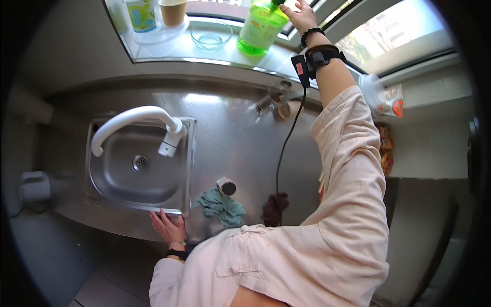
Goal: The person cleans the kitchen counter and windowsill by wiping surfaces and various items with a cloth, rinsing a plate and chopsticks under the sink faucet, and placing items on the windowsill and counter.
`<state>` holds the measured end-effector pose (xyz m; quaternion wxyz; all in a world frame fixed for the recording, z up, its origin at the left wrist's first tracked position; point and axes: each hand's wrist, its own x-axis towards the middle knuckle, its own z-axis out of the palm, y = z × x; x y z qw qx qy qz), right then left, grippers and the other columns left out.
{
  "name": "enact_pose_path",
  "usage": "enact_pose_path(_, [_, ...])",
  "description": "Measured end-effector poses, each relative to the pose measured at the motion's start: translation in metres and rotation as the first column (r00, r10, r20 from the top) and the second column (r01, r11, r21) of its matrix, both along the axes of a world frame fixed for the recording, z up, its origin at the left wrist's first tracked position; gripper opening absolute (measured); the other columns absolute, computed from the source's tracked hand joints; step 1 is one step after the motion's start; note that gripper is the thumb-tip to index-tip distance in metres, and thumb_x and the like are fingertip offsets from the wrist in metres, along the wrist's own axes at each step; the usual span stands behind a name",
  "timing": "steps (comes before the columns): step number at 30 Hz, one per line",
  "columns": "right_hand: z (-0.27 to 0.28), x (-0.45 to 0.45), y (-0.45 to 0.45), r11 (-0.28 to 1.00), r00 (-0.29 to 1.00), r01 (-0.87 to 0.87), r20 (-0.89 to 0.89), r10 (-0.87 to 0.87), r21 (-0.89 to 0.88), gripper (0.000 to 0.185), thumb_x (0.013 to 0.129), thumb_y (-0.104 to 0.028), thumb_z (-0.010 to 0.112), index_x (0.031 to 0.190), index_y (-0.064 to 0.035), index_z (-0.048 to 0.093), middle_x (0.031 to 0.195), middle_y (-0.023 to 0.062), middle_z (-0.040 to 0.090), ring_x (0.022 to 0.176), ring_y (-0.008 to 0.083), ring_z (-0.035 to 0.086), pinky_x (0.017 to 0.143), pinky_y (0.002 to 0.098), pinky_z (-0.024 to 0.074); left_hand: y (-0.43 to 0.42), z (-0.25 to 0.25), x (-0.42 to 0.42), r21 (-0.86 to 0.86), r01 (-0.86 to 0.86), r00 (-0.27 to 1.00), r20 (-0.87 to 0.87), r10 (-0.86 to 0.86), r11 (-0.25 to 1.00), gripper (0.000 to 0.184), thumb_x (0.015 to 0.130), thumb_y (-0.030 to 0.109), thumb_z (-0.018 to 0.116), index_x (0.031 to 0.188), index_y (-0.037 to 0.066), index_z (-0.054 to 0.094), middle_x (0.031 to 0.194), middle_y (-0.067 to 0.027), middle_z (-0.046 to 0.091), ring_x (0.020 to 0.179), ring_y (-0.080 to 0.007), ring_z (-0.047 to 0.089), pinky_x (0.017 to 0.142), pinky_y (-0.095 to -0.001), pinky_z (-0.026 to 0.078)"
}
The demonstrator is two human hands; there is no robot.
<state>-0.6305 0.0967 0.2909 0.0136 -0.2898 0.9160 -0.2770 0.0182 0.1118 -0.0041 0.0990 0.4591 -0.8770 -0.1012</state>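
Note:
My right hand (303, 16) reaches up to the windowsill, its fingers closed at the dark top of a clear bottle of green liquid (258, 30). The frame's upper edge cuts off part of the grip. The bottle looks slightly tilted on the sill. My left hand (168, 227) rests flat with fingers apart on the counter's front edge, beside the lower right corner of the steel sink (190, 169). To its right lie a crumpled green cloth (222, 207) and a small jar with a black lid (228, 188).
A white faucet (134, 113) arches over the sink. On the sill stand a glass bowl (210, 40), a paper cup (173, 13) and a green-white container (140, 16). Glassware (263, 105) stands at the counter's back; a dark brown cloth (274, 209) lies near the front.

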Motion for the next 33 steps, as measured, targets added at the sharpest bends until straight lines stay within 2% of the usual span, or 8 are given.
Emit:
enact_pose_path(2, [-0.023, 0.007, 0.026, 0.931, 0.934, -0.205, -0.344, 0.094, -0.302, 0.046, 0.078, -0.028, 0.065, 0.111, 0.0013, 0.053, 0.089, 0.0079, 0.064, 0.077, 0.0119, 0.059, 0.065, 0.024, 0.0482, 0.001, -0.005, 0.001, 0.019, -0.003, 1.0, 0.013, 0.003, 1.0, 0.069, 0.078, 0.047, 0.05, 0.131, 0.007, 0.032, 0.14, -0.0228, 0.02, 0.129, -0.0386, 0.02, 0.102, -0.0531, 0.02])
enact_pose_path(4, [-0.04, 0.034, 0.069, 0.941, 0.968, -0.249, -0.039, 0.246, -0.229, 0.027, 0.078, -0.03, 0.06, 0.079, -0.0029, 0.063, 0.074, 0.01, 0.064, 0.069, 0.0144, 0.061, 0.062, 0.0267, 0.0474, 0.001, -0.009, 0.002, -0.046, -0.004, 1.0, -0.015, 0.003, 0.999, 0.068, 0.079, 0.047, 0.05, 0.131, 0.007, 0.032, 0.14, -0.0225, 0.02, 0.13, -0.0381, 0.02, 0.102, -0.0528, 0.019])
enact_pose_path(5, [-0.069, 0.04, 0.087, 0.906, 0.932, -0.356, -0.154, 0.328, -0.227, 0.022, 0.079, -0.026, 0.058, 0.078, -0.0042, 0.063, 0.067, 0.0079, 0.063, 0.062, 0.0153, 0.06, 0.059, 0.0285, 0.047, 0.001, -0.012, 0.003, -0.067, -0.004, 1.0, -0.018, 0.003, 0.998, 0.067, 0.079, 0.047, 0.05, 0.131, 0.008, 0.032, 0.14, -0.022, 0.02, 0.13, -0.0376, 0.019, 0.103, -0.0526, 0.019])
enact_pose_path(7, [-0.08, 0.093, 0.115, 0.968, 0.953, -0.224, 0.235, 0.193, 0.112, 0.02, 0.079, -0.023, 0.056, 0.085, -0.0052, 0.064, 0.078, 0.011, 0.064, 0.072, 0.0196, 0.062, 0.065, 0.0305, 0.0484, 0.001, -0.012, 0.004, -0.056, -0.006, 1.0, -0.016, 0.006, 0.998, 0.067, 0.079, 0.047, 0.05, 0.131, 0.008, 0.032, 0.14, -0.0218, 0.02, 0.13, -0.0373, 0.02, 0.103, -0.0527, 0.019])
enact_pose_path(10, [-0.148, 0.118, 0.142, 0.969, 0.978, -0.164, 0.156, 0.136, 0.187, 0.044, 0.077, -0.028, 0.059, 0.115, -0.0069, 0.052, 0.095, 0.0184, 0.062, 0.082, 0.0286, 0.063, 0.076, 0.0362, 0.0491, 0.002, -0.01, 0.002, -0.061, -0.005, 1.0, -0.019, 0.004, 0.998, 0.067, 0.079, 0.047, 0.05, 0.131, 0.008, 0.032, 0.14, -0.0211, 0.02, 0.13, -0.0366, 0.02, 0.102, -0.0527, 0.019])
enact_pose_path(11, [-0.162, 0.125, 0.142, 0.988, 0.905, -0.055, 0.425, -0.013, 0.147, 0.048, 0.077, -0.03, 0.06, 0.118, -0.0074, 0.049, 0.098, 0.0193, 0.061, 0.092, 0.0308, 0.059, 0.082, 0.0368, 0.0464, 0.002, -0.011, 0.003, -0.062, -0.006, 1.0, -0.015, 0.005, 0.998, 0.067, 0.079, 0.047, 0.05, 0.131, 0.008, 0.032, 0.14, -0.0211, 0.021, 0.13, -0.0366, 0.02, 0.102, -0.0527, 0.019])
enact_pose_path(19, [-0.212, 0.132, 0.129, 0.996, 0.998, 0.062, 0.014, -0.063, 0.071, 0.031, 0.077, -0.034, 0.061, 0.083, -0.0038, 0.063, 0.08, 0.0163, 0.063, 0.079, 0.0328, 0.06, 0.072, 0.0387, 0.0471, 0.001, -0.003, 0.001, -0.011, -0.031, 0.998, 0.053, 0.032, 0.999, 0.065, 0.078, 0.046, 0.051, 0.13, 0.009, 0.034, 0.14, -0.0206, 0.021, 0.129, -0.0371, 0.02, 0.102, -0.0525, 0.02])
enact_pose_path(33, [-0.203, 0.116, 0.148, 0.947, 0.968, -0.229, -0.049, 0.246, 0.227, 0.016, 0.077, -0.02, 0.057, 0.085, -0.0065, 0.061, 0.081, 0.0157, 0.063, 0.08, 0.0332, 0.06, 0.071, 0.039, 0.0475, 0.001, -0.008, 0.0, -0.043, -0.032, 0.998, 0.047, 0.034, 0.999, 0.066, 0.076, 0.045, 0.053, 0.129, 0.008, 0.035, 0.14, -0.0203, 0.02, 0.129, -0.0367, 0.019, 0.102, -0.0516, 0.02])
